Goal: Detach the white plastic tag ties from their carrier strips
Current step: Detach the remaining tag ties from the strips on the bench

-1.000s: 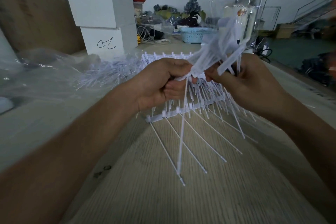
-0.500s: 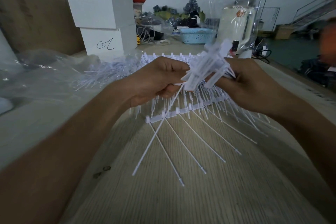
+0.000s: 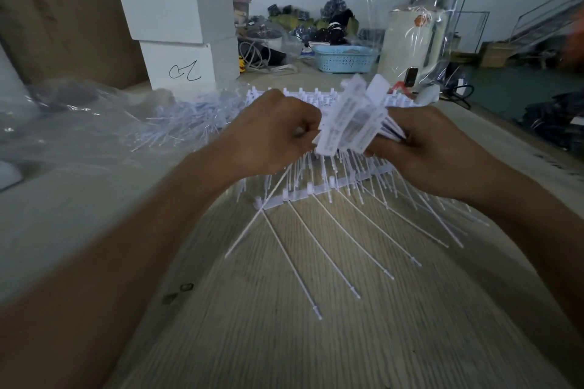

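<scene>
1. The white plastic tag ties are bunched between your two hands above the table, flat label heads fanned upward and thin tails hanging down.
2. Your right hand has its fingers curled round the bunch; your left hand is clenched at the bunch's left edge, apparently pinching one tie whose tail slants down.
3. The long white plastic carrier strip lies on the table just below, several ties attached.
4. These look light, springy and thin, so the tails will likely flex and slip; grip near the stiff head by the strip joint.
5. A loose heap of white ties lies left, beside two stacked white boxes.
</scene>
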Demonstrator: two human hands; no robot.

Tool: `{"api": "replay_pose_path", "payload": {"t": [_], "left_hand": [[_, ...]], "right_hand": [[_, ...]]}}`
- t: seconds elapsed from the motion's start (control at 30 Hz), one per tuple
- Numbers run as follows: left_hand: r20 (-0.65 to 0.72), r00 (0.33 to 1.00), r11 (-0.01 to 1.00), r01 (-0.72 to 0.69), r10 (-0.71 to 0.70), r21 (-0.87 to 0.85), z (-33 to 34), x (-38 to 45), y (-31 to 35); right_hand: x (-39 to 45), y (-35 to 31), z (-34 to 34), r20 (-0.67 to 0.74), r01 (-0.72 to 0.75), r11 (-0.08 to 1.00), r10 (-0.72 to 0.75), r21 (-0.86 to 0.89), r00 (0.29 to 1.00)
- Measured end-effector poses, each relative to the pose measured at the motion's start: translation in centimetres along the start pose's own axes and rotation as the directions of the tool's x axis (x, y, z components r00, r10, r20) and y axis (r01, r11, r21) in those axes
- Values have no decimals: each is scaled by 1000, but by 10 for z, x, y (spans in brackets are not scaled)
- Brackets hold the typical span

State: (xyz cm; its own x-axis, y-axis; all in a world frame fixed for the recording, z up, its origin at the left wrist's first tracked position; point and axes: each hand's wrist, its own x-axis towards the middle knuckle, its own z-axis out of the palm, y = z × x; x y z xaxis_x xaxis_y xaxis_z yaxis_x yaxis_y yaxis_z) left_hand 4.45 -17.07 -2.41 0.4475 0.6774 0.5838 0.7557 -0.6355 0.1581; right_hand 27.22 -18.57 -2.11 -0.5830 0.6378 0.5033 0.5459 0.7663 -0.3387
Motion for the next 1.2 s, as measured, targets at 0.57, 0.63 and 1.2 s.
{"api": "replay_pose_path", "payload": {"t": [0.57, 0.63, 1.2], "left_hand": [[-133, 954, 643, 74, -268, -762, 11, 5, 30], [-129, 961, 664, 70, -246, -744, 11, 4, 29], [450, 886, 517, 438, -112, -735, 45, -9, 68]], "right_hand": [[11, -30, 52, -277, -112, 793, 337, 599, 900], [12, -33, 52, -320, -75, 792, 328, 606, 889], [15, -22, 29, -320, -16, 462, 638, 886, 700]]}}
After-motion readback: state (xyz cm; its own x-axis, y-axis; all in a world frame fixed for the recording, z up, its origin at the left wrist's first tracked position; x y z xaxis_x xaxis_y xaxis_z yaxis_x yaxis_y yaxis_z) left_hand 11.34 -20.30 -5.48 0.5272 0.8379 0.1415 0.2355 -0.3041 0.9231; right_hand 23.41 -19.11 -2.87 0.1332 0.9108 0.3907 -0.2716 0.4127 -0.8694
